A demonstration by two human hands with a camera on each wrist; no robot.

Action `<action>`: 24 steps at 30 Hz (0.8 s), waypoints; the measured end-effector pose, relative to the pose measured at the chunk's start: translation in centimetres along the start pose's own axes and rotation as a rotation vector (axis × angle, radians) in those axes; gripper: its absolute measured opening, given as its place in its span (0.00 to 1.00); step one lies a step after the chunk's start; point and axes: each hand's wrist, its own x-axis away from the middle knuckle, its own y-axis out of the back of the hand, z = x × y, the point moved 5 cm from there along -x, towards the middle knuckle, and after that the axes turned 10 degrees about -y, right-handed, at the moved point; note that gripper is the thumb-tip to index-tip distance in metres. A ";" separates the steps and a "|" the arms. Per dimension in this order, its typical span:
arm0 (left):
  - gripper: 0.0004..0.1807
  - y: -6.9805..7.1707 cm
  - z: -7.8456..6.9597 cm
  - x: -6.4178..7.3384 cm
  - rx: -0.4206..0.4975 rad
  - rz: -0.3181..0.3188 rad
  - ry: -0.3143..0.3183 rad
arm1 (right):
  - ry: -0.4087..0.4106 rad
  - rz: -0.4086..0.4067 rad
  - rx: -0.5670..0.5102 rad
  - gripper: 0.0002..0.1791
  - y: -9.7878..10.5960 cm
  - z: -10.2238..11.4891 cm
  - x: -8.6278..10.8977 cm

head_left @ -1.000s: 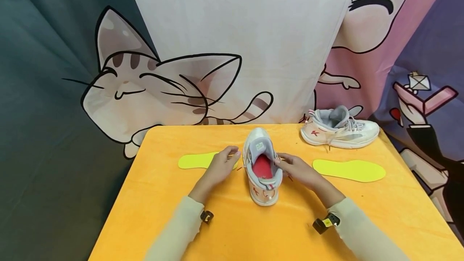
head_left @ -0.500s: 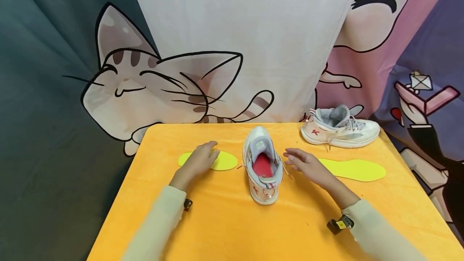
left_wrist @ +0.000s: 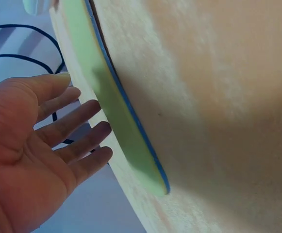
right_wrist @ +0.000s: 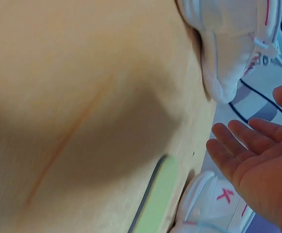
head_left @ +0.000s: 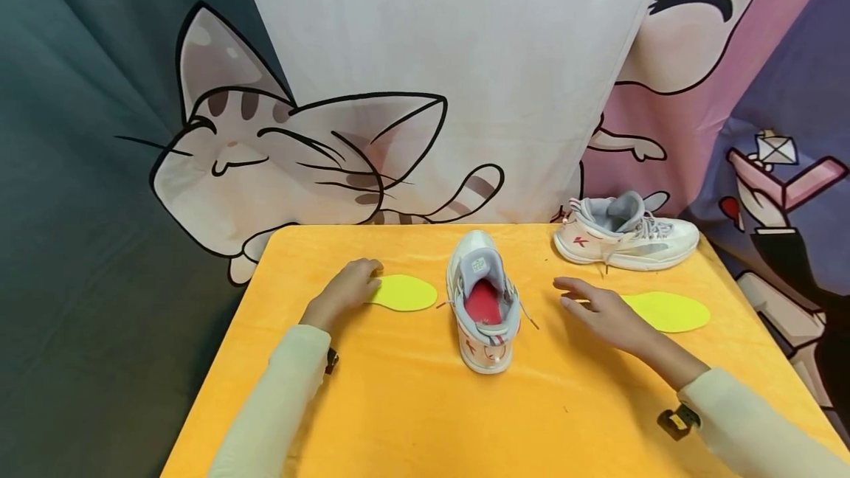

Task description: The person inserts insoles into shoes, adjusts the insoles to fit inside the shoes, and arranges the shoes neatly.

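A white sneaker (head_left: 486, 352) with grey lining and a red inside sole (head_left: 482, 304) stands mid-table, heel toward me. On its left lies a yellow insole (head_left: 406, 292); my left hand (head_left: 344, 292) covers its left end. In the left wrist view the fingers of that hand (left_wrist: 48, 126) are spread, with tips overlapping the edge of the insole (left_wrist: 114, 107). My right hand (head_left: 600, 313) hovers between the sneaker and a second yellow insole (head_left: 672, 313), overlapping that insole's left end. Its fingers are loosely bent and empty in the right wrist view.
A second white sneaker (head_left: 627, 238) sits at the table's back right, toe pointing right. Loose laces stick out beside the middle sneaker. An orange-yellow cloth (head_left: 425, 419) covers the table, and a printed curtain (head_left: 531, 57) hangs behind it.
Both hands have drawn away from the middle sneaker, the left one leftward to the left insole and the right one rightward toward the right insole. Sneakers and insoles have stayed put.
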 end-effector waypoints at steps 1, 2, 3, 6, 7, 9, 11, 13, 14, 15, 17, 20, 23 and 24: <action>0.21 0.0 0.1 0.0 -0.001 0.001 -0.006 | -0.001 -0.001 0.019 0.23 0.2 -0.2 0.1; 0.21 0.0 0.3 0.0 -0.003 0.000 -0.012 | 0.003 -0.005 0.039 0.23 0.3 -0.4 0.1; 0.21 0.0 0.3 -0.1 -0.003 -0.002 -0.020 | 0.008 -0.011 0.058 0.23 0.5 -0.6 0.2; 0.19 0.0 0.5 -0.4 -0.012 -0.007 -0.044 | 0.013 -0.028 0.132 0.23 0.9 -1.3 0.5; 0.19 -0.1 0.5 -0.5 -0.016 -0.006 -0.049 | 0.011 -0.031 0.157 0.24 1.0 -1.5 0.6; 0.18 -0.2 0.6 -0.6 -0.029 -0.002 -0.053 | 0.018 -0.033 0.194 0.24 1.2 -1.8 0.9; 0.17 -0.3 0.7 -0.8 -0.044 0.008 -0.048 | 0.024 -0.018 0.230 0.24 1.4 -2.0 1.1; 0.17 -0.4 0.7 -0.8 -0.060 0.017 -0.040 | 0.031 0.007 0.265 0.24 1.5 -2.2 1.4; 0.17 -0.5 0.7 -0.9 -0.066 0.023 -0.034 | 0.037 0.019 0.282 0.24 1.6 -2.2 1.4; 0.16 -0.5 0.7 -0.9 -0.074 0.028 -0.029 | 0.042 0.031 0.299 0.24 1.7 -2.2 1.5; 0.15 -0.5 0.7 -0.9 -0.084 0.034 -0.022 | 0.048 0.046 0.317 0.24 2.0 -2.3 1.5; 0.14 -0.4 0.6 -0.8 -0.094 0.036 -0.013 | 0.052 0.048 0.326 0.24 2.4 -2.4 1.4; 0.13 -0.4 0.5 -0.9 -0.108 0.029 -0.012 | 0.055 0.041 0.321 0.24 2.6 -2.5 1.3; 0.12 -0.4 0.5 -0.9 -0.112 0.028 -0.013 | 0.057 0.039 0.320 0.24 2.6 -2.5 1.2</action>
